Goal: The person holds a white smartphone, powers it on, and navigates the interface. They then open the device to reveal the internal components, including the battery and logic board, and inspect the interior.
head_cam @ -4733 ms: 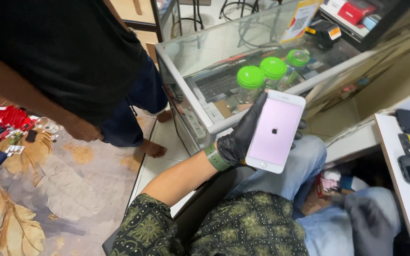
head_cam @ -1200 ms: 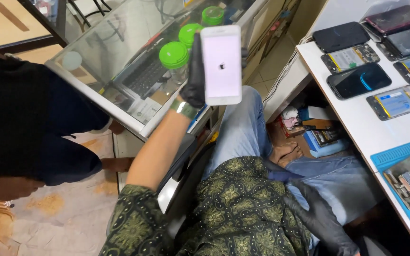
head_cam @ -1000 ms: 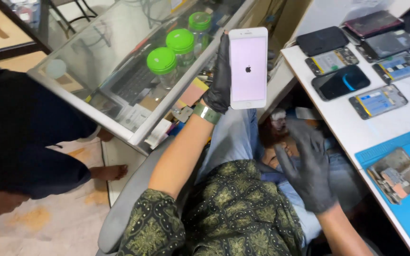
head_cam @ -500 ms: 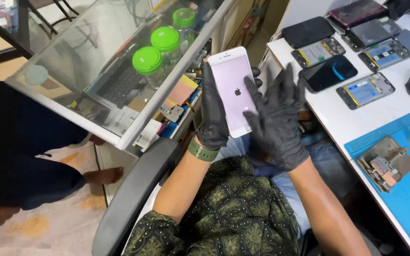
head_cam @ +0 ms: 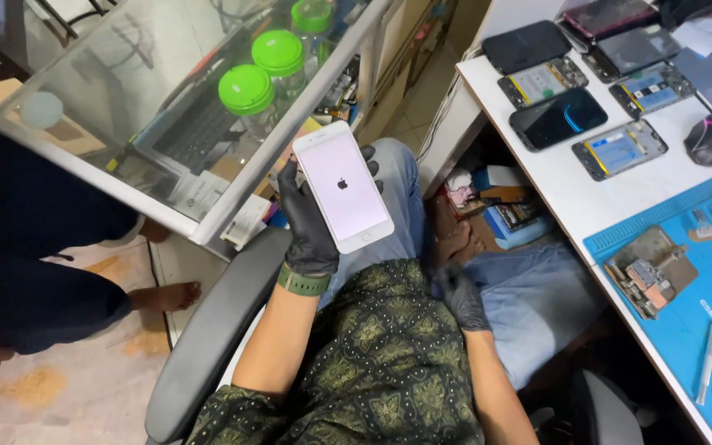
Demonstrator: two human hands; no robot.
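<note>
On our right we see a long white surface (head_cam: 587, 210) with a blue mat (head_cam: 686, 264) on it. On our left stands a big glass case (head_cam: 158, 107) with three jars with green lids (head_cam: 245, 89) on top. Another person's bare foot (head_cam: 166, 295) is on the floor by the case. We sit in a chair with a grey armrest (head_cam: 208, 338).

Many dark phones (head_cam: 558, 118) and opened phones lie on the surface, well apart from us. A small open part (head_cam: 648, 268) rests on the mat.

Our left hand (head_cam: 311, 218) in a black glove is wrapped round the white phone (head_cam: 342, 186), fingers curled at its edges. The phone is up in the air over our lap, near the corner of the case, with its screen lit. We think it is thin, stiff, light and smooth, so it may slip, and the glass front may crack. The long sides look best to grip.

Our right hand (head_cam: 459, 298), also gloved, rests loosely curled on our lap, holding nothing.
</note>
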